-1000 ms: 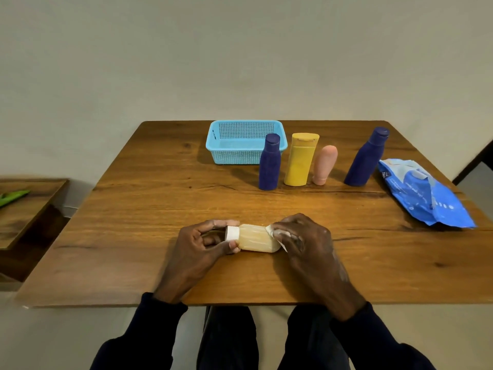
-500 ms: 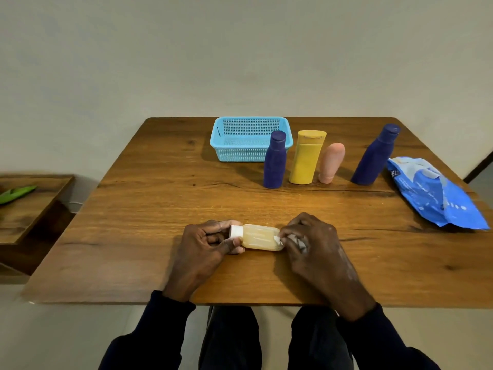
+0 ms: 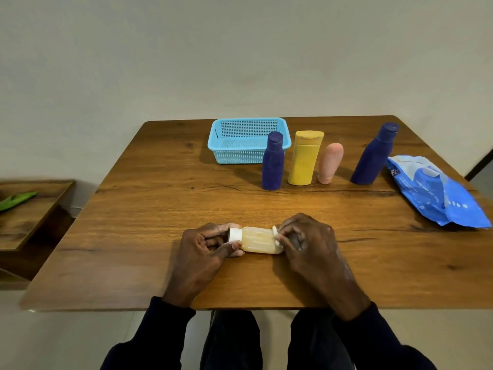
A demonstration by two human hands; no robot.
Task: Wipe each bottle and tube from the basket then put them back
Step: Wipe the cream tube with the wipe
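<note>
Head view: left hand (image 3: 202,252) grips translucent bottle (image 3: 258,240); right hand (image 3: 306,241) pinches wipe (image 3: 276,233).

A plain off-white wall (image 3: 240,49) fills the far half of the scene, evenly lit. A square brown wooden desk (image 3: 160,209) with dark grain and knots stands before it. At the left sits a lower wooden side table (image 3: 32,217) bearing a green object (image 3: 16,200). The near floor (image 3: 66,340) is pale.
</note>
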